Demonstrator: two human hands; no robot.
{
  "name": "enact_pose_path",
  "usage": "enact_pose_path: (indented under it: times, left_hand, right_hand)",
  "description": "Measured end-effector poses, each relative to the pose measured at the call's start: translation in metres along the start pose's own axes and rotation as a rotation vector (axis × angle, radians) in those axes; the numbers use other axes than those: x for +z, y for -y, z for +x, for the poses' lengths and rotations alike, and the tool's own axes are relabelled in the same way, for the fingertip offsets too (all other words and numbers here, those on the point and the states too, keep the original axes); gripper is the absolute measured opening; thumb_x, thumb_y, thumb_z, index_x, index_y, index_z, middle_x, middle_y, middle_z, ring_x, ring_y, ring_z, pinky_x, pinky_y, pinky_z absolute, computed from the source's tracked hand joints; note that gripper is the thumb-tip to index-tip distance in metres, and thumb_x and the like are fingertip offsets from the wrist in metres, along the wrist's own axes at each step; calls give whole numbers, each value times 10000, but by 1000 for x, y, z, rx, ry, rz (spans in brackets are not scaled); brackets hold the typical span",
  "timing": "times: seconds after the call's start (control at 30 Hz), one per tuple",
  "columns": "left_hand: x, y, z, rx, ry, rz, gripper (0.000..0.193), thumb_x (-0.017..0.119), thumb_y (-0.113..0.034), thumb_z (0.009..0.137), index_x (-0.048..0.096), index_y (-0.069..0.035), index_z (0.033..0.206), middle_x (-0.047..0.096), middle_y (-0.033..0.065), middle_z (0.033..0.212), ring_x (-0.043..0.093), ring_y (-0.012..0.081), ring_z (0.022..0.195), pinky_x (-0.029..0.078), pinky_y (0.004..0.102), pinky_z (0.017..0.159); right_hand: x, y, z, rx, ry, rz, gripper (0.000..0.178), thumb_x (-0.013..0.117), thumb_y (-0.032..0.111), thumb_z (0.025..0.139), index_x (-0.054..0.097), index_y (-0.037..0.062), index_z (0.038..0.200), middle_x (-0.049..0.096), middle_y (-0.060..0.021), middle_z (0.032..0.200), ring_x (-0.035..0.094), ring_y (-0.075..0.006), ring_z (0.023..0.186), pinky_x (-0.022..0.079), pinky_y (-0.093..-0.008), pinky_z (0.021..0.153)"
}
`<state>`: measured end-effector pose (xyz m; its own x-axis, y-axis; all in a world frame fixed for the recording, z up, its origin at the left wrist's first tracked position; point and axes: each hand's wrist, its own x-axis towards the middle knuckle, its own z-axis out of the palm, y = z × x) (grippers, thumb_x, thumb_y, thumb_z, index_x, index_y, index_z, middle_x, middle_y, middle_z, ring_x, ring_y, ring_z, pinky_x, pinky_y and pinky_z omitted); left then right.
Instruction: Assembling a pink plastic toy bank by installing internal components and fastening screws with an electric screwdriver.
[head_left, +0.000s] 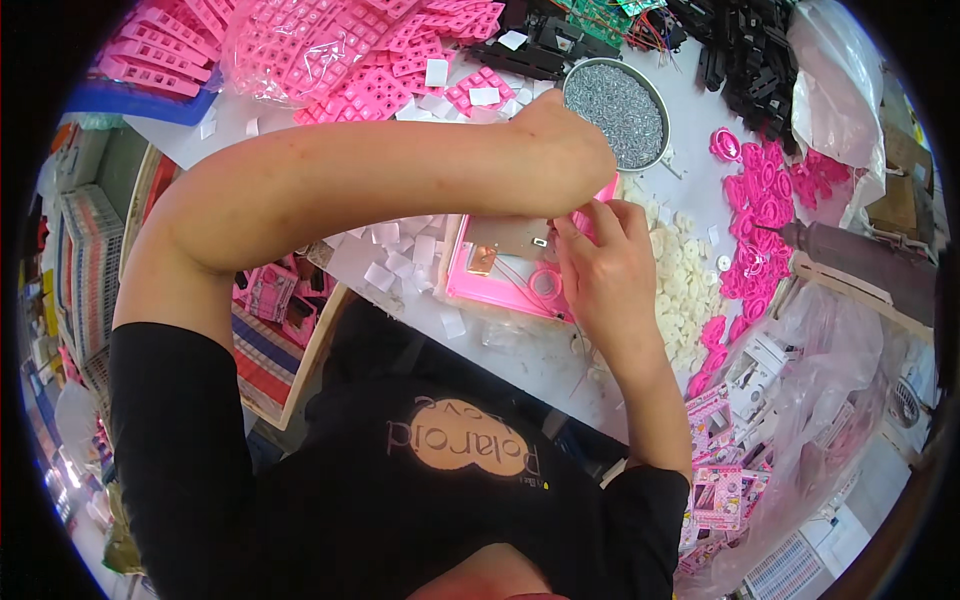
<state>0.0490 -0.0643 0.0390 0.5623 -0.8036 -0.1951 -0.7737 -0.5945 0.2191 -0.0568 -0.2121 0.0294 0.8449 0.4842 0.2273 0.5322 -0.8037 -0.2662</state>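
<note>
A pink plastic casing (463, 283) lies on the table in front of me, holding a grey plate (510, 240), a copper-coloured piece (482, 260) and thin wires. My left hand (565, 150) is bent over the casing's far right side, next to the round tin of screws (618, 112). Its fingers are hidden behind the hand and wrist. At the casing's right side, my right hand (612, 262) has its fingers bent and drawn together near the plate's edge. What lies between those fingertips is too small to make out.
Pink button sheets (330, 50) are heaped at the far left, black plastic parts (750, 70) at the far right. Cream-coloured pieces (685, 285) and pink rings (765, 200) lie to the right. Small white pieces (395, 255) are scattered left of the casing. A dark grey tool (870, 260) juts in from the right.
</note>
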Motion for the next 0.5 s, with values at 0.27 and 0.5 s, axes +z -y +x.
enact_pose_path:
  times: [0.27,0.5]
  left_hand:
    - [-12,9,7,96,125,24,144,751,-131,714,766,-64,840,742,133,856,727,306,814,547,449,723]
    - [3,18,0,352,-24,56,115,687,-113,759,740,-16,794,722,172,792,719,352,756,578,448,644]
  right_hand:
    - [11,-4,-5,30,-109,79,311,722,46,783,705,21,1093,643,-119,1077,577,-318,990,494,-422,836]
    - [11,12,-2,125,32,-91,419,668,44,806,638,27,1224,587,-140,1183,558,-327,1031,465,-445,847]
